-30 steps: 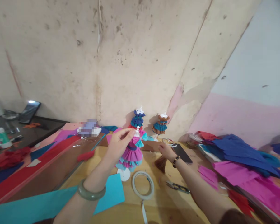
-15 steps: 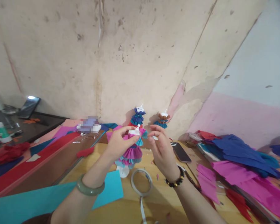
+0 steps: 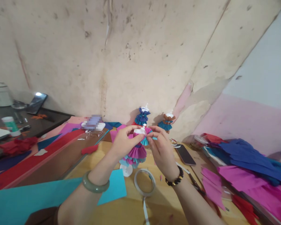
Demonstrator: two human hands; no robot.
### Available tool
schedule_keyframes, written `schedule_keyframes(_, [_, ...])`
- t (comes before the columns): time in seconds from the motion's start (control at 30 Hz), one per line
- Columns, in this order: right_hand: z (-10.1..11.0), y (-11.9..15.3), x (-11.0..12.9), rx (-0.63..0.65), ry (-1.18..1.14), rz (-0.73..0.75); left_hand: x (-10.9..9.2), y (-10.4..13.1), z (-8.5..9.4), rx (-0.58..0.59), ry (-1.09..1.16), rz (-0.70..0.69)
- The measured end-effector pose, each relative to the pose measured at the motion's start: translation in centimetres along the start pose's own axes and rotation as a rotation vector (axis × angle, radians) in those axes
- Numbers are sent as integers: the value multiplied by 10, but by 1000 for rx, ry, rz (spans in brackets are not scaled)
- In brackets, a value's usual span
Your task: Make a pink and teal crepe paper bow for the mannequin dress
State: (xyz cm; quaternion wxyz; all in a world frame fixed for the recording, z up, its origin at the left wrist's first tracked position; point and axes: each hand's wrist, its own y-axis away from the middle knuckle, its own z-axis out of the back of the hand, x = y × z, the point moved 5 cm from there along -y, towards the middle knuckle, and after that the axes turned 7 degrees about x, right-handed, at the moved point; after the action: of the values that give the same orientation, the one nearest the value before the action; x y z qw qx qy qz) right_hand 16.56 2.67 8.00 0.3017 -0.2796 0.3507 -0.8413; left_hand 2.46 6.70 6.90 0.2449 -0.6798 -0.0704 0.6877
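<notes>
A small white dress form wears a ruffled paper skirt in magenta and pale blue, above its round white base. My left hand is closed around the form's upper body, thumb across its front. At the form's right shoulder is a pleated paper fan, magenta above and turquoise below. My right hand pinches this fan's right edge between thumb and fingers. Below the form lies a roll of white tape, its loose end trailing toward me.
Two dressed forms, one in blue and one in brown and teal, stand against the wall. A phone and scissors lie to the right, beside crepe paper piles. Turquoise paper lies front left.
My right hand has moved left from beside the fan and its fingers have closed on the fan's edge. The view has shifted slightly left. My left hand keeps its hold.
</notes>
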Motion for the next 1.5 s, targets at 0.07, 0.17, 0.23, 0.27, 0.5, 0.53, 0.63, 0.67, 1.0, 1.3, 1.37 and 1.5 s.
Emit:
schedule_keyframes(0.07, [0, 0, -1, -13, 0, 7, -1, 1, 0, 6, -5, 1])
schedule_keyframes(0.17, [1, -1, -1, -16, 0, 10, -4, 1, 0, 11, -11, -1])
schedule_keyframes(0.23, [1, -2, 0, -8, 3, 13, -5, 1, 0, 8, -16, -5])
schedule_keyframes(0.27, [1, -2, 1, -7, 4, 14, -5, 1, 0, 5, -19, -8])
schedule_keyframes(0.5, [1, -3, 3, -14, -12, 6, -4, 1, -1, 16, 2, -27])
schedule_keyframes(0.53, [2, -4, 3, -14, -21, -2, -3, 2, -1, 20, 4, -21])
schedule_keyframes(0.63, [4, -5, 2, -6, -62, -33, -3, 2, -1, 26, 3, -2])
schedule_keyframes(0.67, [5, -6, 2, 0, -83, -46, -3, 2, -1, 27, -1, -1])
schedule_keyframes(1.0, [-5, -5, -18, 40, -677, -365, -4, 3, -1, 27, -38, -8])
schedule_keyframes(1.3, [-8, -8, -21, 51, -799, -435, -2, 3, -4, 25, -26, -7])
schedule_keyframes(1.37, [-8, -8, -21, 49, -800, -437, -2, 3, -4, 24, -24, 2])
schedule_keyframes(1.5, [-8, -8, -24, 46, -782, -427, -2, 3, -4, 28, -20, -3])
